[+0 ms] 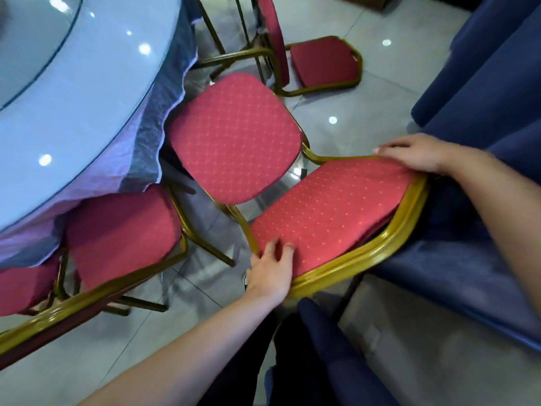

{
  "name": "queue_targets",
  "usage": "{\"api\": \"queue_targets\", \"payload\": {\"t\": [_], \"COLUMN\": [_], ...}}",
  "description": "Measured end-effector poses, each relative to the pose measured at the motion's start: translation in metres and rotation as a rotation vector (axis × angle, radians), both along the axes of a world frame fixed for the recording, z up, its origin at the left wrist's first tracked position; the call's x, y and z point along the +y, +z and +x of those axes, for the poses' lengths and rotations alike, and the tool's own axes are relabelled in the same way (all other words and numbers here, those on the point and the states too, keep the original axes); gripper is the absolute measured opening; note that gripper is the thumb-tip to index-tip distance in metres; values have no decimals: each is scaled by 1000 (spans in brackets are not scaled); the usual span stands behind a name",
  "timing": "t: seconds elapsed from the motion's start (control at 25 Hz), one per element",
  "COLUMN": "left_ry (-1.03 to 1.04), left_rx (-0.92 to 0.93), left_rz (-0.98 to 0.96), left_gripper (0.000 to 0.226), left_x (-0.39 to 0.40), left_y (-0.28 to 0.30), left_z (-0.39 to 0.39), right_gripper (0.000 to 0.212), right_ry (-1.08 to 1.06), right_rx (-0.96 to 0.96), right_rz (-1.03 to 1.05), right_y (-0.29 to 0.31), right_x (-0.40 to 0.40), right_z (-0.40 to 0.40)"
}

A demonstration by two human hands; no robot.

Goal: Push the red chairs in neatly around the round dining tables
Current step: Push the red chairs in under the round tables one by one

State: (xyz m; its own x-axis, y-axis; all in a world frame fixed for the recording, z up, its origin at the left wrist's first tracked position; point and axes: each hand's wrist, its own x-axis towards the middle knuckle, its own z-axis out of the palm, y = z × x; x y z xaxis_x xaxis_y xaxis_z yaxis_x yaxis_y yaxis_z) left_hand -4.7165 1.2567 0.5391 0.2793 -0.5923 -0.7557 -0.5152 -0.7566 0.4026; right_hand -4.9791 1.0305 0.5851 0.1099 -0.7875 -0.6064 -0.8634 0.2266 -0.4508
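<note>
A red chair with a gold frame stands in front of me, its backrest (336,212) nearest and its seat (234,136) pointing at the round table (67,92). My left hand (270,272) grips the backrest's left lower corner, fingers curled over the red padding. My right hand (415,153) holds the backrest's top right corner, fingers over the edge. The seat's front edge sits just at the hanging tablecloth (146,148).
A second red chair (117,230) is tucked under the table at the left, and a third (322,63) stands farther back. A dark blue cloth (483,112) of another table hangs close on the right. Grey tiled floor lies between.
</note>
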Motion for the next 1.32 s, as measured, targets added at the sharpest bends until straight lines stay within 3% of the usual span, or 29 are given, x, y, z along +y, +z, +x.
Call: {"api": "queue_targets", "payload": {"t": [0.12, 0.2, 0.32, 0.44, 0.72, 1.08, 1.32], "left_ry": [-131, -214, -212, -275, -227, -219, -161], "left_rx": [-69, -152, -252, -366, -469, -340, -335], "left_rz": [-151, -356, -647, -801, -783, -629, -657], "left_gripper": [73, 76, 64, 51, 55, 55, 56], "left_x": [-7, -12, -17, -23, -40, -65, -103], "left_y": [26, 40, 50, 47, 45, 72, 76], "left_z": [10, 10, 13, 18, 29, 5, 24], "right_gripper": [46, 46, 41, 45, 46, 44, 45], "right_ry": [-138, -176, -116, -56, -4, 68, 97], "right_rx": [-234, -355, -338, -320, -232, -181, -175], "right_rz": [-138, -256, -433, -491, -414, -398, -360], "right_y": [9, 6, 0, 3, 7, 24, 35], "right_x": [14, 20, 20, 7, -24, -63, -108], "right_z": [12, 23, 41, 54, 70, 64, 88]}}
